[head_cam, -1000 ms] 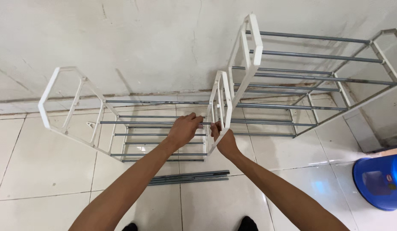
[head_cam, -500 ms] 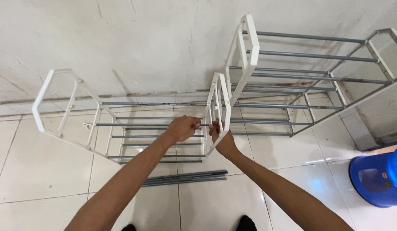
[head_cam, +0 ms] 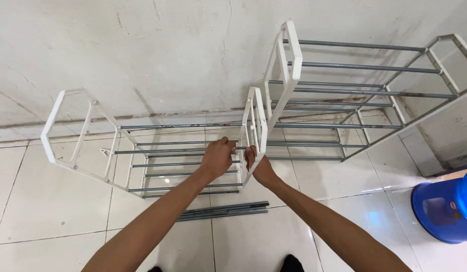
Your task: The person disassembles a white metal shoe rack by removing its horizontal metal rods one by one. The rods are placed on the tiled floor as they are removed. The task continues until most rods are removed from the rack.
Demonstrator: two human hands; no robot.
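A low rack with white plastic end frames and grey metal rods lies on the tiled floor against the wall. My left hand [head_cam: 218, 157] is closed around one of its grey rods [head_cam: 163, 150] close to the right end frame [head_cam: 255, 126]. My right hand [head_cam: 258, 164] grips the lower edge of that white end frame, right beside my left hand. The rack's left end frame [head_cam: 67, 128] stands tilted at the far left.
A taller rack of the same kind [head_cam: 354, 90] leans on the wall to the right. Several loose grey rods [head_cam: 223, 210] lie on the floor just in front of my arms. A blue plastic stool [head_cam: 447, 209] stands at the right edge.
Both hands have stayed at the same joint of rod and end frame. The view has shifted slightly, and the left hand has closed more tightly over the rod.
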